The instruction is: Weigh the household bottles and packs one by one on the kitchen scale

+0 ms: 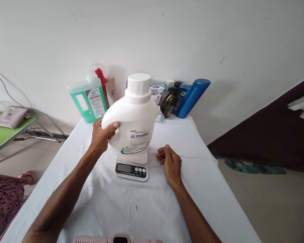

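A large white jug of laundry liquid [131,118] with a white screw cap is over the small digital kitchen scale [131,169], tilted a little to one side. My left hand [102,133] grips the jug by its handle on the left, thumb to the front. Whether the jug's base rests on the scale or hovers just above it, I cannot tell. The scale's display looks blank. To the right of the jug, apart from it, my right hand [171,163] is held just over the cloth with its fingers curled in and nothing visible in them.
Along the wall stand a green liquid jug [93,99], a red bottle [101,77], a dark pump bottle [171,101] and blue bottles [194,98]. A pink strap-like item [119,239] lies at the near edge. Left is a green folding table [12,130], with a person's patterned clothing [6,206] nearby.
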Available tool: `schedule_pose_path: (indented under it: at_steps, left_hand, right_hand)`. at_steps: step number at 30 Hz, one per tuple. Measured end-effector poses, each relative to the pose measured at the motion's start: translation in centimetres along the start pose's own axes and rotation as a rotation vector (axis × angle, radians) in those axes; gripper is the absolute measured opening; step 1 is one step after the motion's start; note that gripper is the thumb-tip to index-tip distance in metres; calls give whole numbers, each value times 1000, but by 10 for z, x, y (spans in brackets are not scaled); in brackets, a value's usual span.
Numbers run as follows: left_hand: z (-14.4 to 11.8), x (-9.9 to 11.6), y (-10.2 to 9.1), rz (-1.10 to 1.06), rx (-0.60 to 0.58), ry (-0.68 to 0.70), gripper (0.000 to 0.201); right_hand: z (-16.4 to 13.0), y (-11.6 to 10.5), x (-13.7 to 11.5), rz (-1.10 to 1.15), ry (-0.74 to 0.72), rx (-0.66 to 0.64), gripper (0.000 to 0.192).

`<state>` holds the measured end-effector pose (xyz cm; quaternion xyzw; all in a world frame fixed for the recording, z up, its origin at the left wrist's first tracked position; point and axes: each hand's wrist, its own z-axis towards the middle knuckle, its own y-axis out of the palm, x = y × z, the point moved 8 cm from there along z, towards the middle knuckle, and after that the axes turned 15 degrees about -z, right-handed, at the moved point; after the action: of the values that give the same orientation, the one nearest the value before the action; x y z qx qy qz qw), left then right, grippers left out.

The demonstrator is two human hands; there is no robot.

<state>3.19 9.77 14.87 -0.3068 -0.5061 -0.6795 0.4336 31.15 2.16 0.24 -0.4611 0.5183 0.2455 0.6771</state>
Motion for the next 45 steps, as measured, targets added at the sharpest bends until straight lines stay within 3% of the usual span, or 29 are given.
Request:
schedule_pose_path:
  at_steps: [7,11,14,19,24,45]
  left_hand:
    - [6,7,-8,44,-119,53,66]
    - [12,-19,-50,-3,96,26,81]
    - [-1,-52,-89,53,241,18,76]
    - [-25,-78,-126,248,238,22,74]
    - [-22,-78,-126,322,173,-19,75]
    - [-24,-75,-120,343,193,-52,74]
  right_hand:
    - [-1,-1,0,-31,-15,7,75]
    - [-1,-1,-2,-58,-42,18,77]
    - [-1,0,-3,-75,-53,25,79]
    - [-1,2,-4,-95,-55,25,78]
    - [-1,2,-5,-97,-78,34,77]
    - [-3,2,-10,-101,-86,27,75]
